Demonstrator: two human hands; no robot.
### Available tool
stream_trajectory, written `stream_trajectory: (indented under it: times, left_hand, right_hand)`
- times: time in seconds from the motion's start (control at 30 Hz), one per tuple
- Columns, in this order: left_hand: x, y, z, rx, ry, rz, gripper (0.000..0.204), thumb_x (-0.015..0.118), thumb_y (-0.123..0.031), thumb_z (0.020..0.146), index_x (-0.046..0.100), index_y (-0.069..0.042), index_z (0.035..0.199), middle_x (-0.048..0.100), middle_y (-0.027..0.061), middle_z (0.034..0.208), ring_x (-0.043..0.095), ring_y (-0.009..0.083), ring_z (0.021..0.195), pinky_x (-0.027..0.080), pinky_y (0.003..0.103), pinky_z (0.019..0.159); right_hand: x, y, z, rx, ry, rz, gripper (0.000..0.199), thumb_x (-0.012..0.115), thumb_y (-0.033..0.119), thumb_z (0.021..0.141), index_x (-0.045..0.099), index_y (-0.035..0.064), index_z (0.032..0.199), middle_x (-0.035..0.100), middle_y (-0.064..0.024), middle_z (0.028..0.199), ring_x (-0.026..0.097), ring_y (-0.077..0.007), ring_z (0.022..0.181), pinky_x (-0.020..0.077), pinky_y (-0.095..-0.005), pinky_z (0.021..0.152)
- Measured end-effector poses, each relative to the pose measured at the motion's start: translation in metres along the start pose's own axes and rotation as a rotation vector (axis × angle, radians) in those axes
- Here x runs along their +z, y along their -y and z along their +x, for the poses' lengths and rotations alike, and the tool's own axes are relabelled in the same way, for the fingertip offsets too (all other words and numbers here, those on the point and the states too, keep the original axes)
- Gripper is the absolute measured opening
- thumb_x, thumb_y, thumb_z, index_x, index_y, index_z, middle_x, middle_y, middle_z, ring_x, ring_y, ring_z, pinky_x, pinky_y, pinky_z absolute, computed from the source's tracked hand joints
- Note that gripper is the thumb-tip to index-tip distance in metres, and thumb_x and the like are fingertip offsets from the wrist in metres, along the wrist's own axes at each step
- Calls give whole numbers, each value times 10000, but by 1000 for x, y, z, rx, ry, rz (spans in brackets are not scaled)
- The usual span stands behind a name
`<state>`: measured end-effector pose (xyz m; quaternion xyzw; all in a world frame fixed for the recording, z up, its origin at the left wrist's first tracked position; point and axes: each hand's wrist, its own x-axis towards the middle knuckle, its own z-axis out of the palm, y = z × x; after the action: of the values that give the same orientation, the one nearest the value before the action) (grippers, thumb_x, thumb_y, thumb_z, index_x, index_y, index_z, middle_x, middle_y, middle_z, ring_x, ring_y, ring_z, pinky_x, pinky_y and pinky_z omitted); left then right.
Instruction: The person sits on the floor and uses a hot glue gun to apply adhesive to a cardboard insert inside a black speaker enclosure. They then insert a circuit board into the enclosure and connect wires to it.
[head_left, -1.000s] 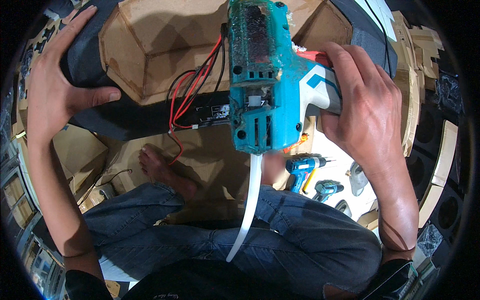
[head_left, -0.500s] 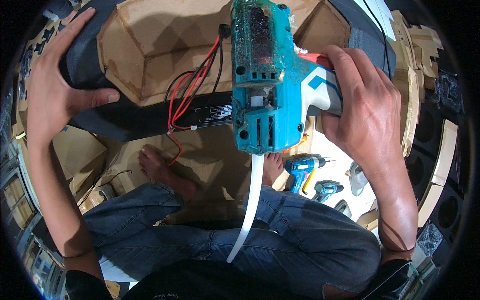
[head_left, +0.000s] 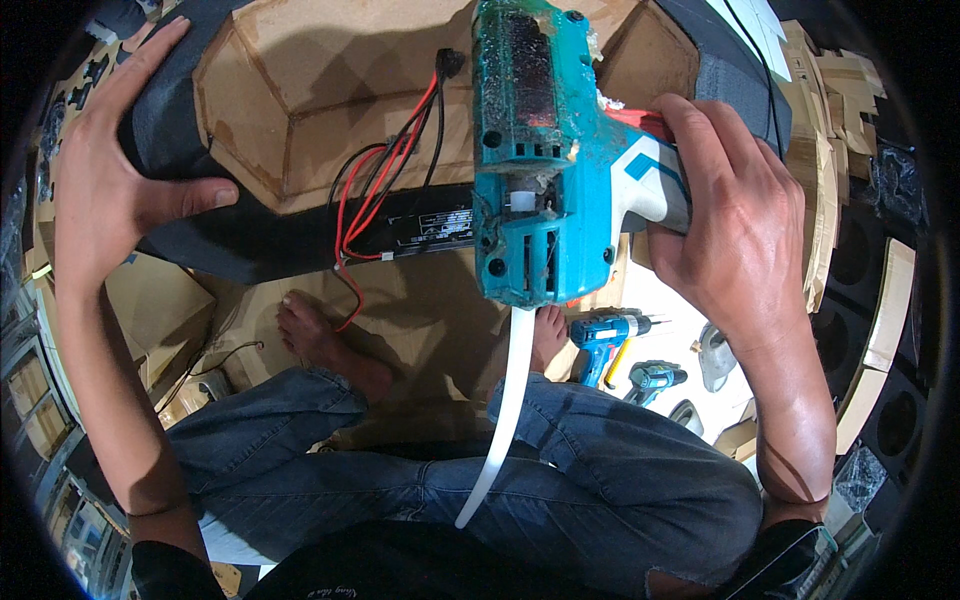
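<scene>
As glue gun shifts right, label clearer

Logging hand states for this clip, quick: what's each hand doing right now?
Left hand: open, fingers spread along the black box.
Right hand: closed around the handle of the teal glue gun.

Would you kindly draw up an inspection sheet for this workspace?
Surface: cardboard underfoot; white sheet to the right.
Job's things: teal hot glue gun, white glue stick trailing from its near end; black casing with faceted brown recess.
Clutter: two cordless drills and a slim yellow tool on the sheet.
Hands: right hand grips the gun's handle; left hand spread on the casing.
Cables: red and black wires by the recess, loosely gathered.
Surroundings: cardboard pieces far right.
</scene>
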<state>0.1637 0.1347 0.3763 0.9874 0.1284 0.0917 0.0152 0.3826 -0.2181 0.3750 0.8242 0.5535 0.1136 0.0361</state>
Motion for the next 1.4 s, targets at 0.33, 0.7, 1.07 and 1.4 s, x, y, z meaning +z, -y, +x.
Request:
stream_trajectory:
  times: [0.33, 0.7, 1.07, 1.4]
  left_hand:
    - [1, 4, -1, -6, 15, -2, 1199, 932, -304, 380, 538, -143, 1500, 607, 173, 1444, 552, 340, 1369, 386, 457, 1185]
    - [1, 6, -2, -22, 26, -19, 1205, 927, -328, 376, 537, -142, 1501, 610, 169, 1441, 555, 345, 1366, 386, 461, 1185]
    - [4, 8, -2, 1, -10, -24, 1130, 975, -306, 427, 563, -179, 1471, 611, 184, 1423, 568, 388, 1330, 443, 468, 1117]
    - [5, 11, -4, 25, -21, -15, 1152, 966, -292, 416, 550, -167, 1484, 614, 173, 1425, 569, 367, 1338, 431, 461, 1136]
  right_hand:
    - [0, 0, -1, 16, 8, 0, 692, 809, 86, 590, 586, 67, 1246, 622, -122, 1050, 673, -357, 850, 571, -452, 769]
    - [0, 0, -2, 16, -3, -3, 690, 789, 71, 581, 597, 65, 1244, 625, -124, 1040, 680, -362, 870, 570, -451, 803]
    - [-3, 1, -3, 71, 57, 5, 667, 750, 44, 583, 609, 64, 1235, 635, -127, 1061, 687, -355, 904, 574, -449, 828]
    - [-1, 2, -4, 80, 47, -2, 667, 786, 63, 587, 611, 62, 1231, 634, -119, 1056, 691, -356, 878, 575, -450, 838]
